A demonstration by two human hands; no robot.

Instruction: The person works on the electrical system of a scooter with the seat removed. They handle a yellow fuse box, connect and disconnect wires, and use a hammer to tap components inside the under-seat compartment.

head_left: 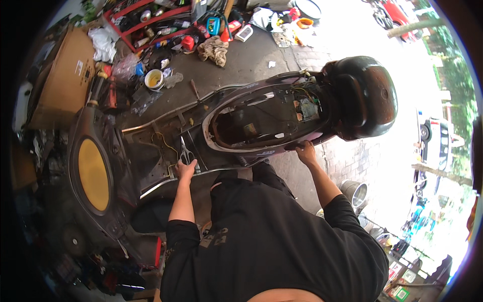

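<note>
An electric scooter [236, 150] with its seat off lies lengthwise before me. Its open body shell [241, 126] shows a dark cavity with wires and a connector block [308, 108] at the right end. My left hand [186, 169] is at the footboard, its fingers closed on the handles of a pair of scissors [185, 148] whose blades point away from me. At the near side of the shell, my right hand [306, 153] has its fingers curled at the lower panel edge, around something dark that I cannot make out.
A black rear box [367, 98] sits on the scooter's tail. The front cowl with a yellow oval panel [93, 173] stands at left. Beyond are a screwdriver [194, 89], a white bucket [154, 79], a rag [214, 50], a red rack [146, 22] and a cardboard box [65, 78]. A metal pot [354, 193] stands right.
</note>
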